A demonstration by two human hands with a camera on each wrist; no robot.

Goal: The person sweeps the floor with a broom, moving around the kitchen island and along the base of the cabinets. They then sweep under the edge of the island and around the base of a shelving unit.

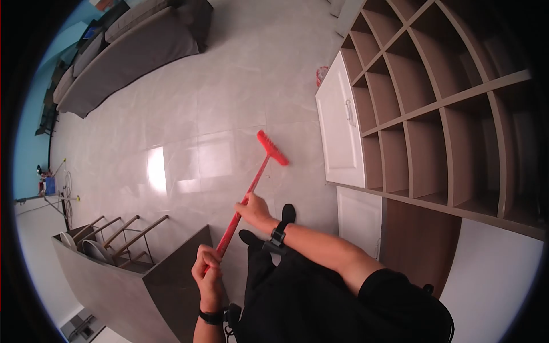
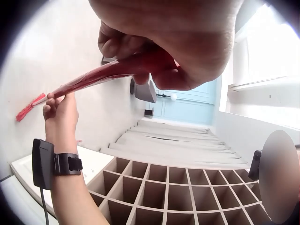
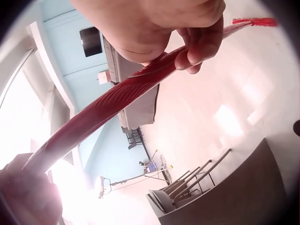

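Observation:
A broom with a red handle (image 1: 233,228) slants across the head view, its red broom head (image 1: 273,150) down at the tiled floor. My left hand (image 1: 208,270) grips the top end of the handle, fingers curled round it. Further down, my right hand (image 1: 257,212) holds the same handle, nearer the broom head. In the left wrist view the left hand (image 2: 173,42) hides the handle's end. The right wrist view has the right hand (image 3: 164,28) wrapped on the handle, its bristles (image 3: 262,22) far off at the upper right.
To the right stand a cubby shelf (image 1: 410,119) and a white cabinet door (image 1: 341,123). A grey table or counter (image 1: 114,286) with stools (image 1: 134,240) is at the lower left. A grey-covered sofa (image 1: 131,63) sits at the far left. My shoes (image 1: 289,213) are close behind the broom.

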